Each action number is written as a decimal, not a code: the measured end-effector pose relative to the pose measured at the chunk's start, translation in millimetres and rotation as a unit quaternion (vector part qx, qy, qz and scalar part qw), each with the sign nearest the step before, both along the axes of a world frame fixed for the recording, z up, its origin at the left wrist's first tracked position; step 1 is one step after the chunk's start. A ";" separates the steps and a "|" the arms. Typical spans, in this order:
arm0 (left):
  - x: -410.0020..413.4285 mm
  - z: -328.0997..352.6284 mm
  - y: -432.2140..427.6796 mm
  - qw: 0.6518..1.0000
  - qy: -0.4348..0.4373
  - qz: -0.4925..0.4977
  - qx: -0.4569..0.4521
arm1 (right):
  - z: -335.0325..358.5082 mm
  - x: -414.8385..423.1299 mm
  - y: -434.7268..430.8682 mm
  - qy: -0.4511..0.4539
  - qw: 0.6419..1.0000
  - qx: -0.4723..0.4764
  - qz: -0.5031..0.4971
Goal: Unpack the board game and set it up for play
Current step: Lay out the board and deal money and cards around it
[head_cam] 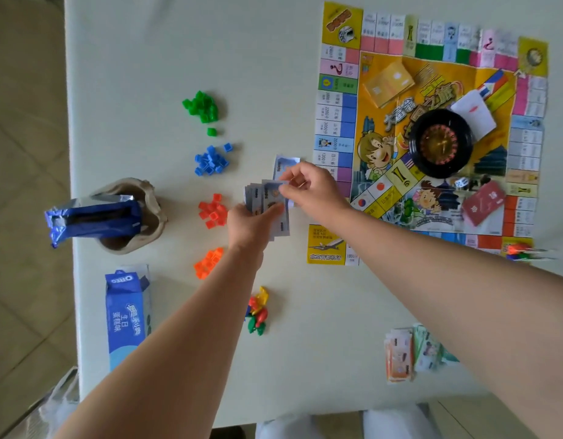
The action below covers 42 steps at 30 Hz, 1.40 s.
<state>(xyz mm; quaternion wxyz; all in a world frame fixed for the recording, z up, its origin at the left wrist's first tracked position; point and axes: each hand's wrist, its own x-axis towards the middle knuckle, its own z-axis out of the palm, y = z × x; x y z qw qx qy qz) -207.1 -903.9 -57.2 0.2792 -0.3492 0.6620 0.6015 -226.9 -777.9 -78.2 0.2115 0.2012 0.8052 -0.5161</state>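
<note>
The game board (343, 90) lies unfolded at the table's upper right, with a black roulette wheel (442, 144), yellow cards (388, 81), white cards (473, 114) and a red card stack (483, 202) on it. My left hand (250, 224) grips a fanned stack of pale blue play money (281, 223) just left of the board. My right hand (308, 185) pinches the top note of that stack. One blue note (285, 163) lies on the table behind my right hand.
Heaps of small cubes lie in a column: green (202, 106), blue (210, 161), red (213, 210), orange (209, 263). Coloured pawns (258, 312) and more money stacks (413, 353) sit near me. A beige pot (153, 213) with a blue wrapper (93, 217) and an Oreo box (126, 315) stand left.
</note>
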 end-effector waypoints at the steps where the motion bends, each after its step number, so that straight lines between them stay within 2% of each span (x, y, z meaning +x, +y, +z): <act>1: -1.6 2.2 4.7 1.000 0.003 -0.009 -0.003 | 1.7 -1.7 5.1 0.004 1.000 0.011 0.009; 15: -71.0 -1.8 142.0 0.986 0.043 -0.144 -0.071 | 12.1 -46.2 167.0 0.007 0.999 0.043 0.017; 17: -89.2 0.9 168.7 0.990 0.052 -0.121 -0.058 | 10.3 -59.2 194.0 -0.007 0.999 0.032 -0.010; 21: -132.1 -2.5 210.1 0.997 0.050 -0.012 -0.050 | 8.3 -89.4 239.1 -0.011 0.994 0.002 -0.110; 26: -191.4 -21.3 236.4 0.994 0.062 0.091 0.014 | 3.9 -129.1 282.1 0.004 0.961 -0.070 -0.268; 32: -235.7 -45.6 248.1 0.991 0.054 0.105 -0.056 | -15.6 -185.5 313.9 0.027 0.934 -0.056 -0.351; 37: -242.6 -57.2 242.9 0.994 0.020 0.105 -0.030 | -26.7 -230.4 323.4 0.029 0.934 -0.028 -0.356; 42: -245.1 -60.0 241.1 0.994 0.005 0.104 -0.015 | -39.1 -254.9 327.5 -0.011 0.950 0.147 -0.276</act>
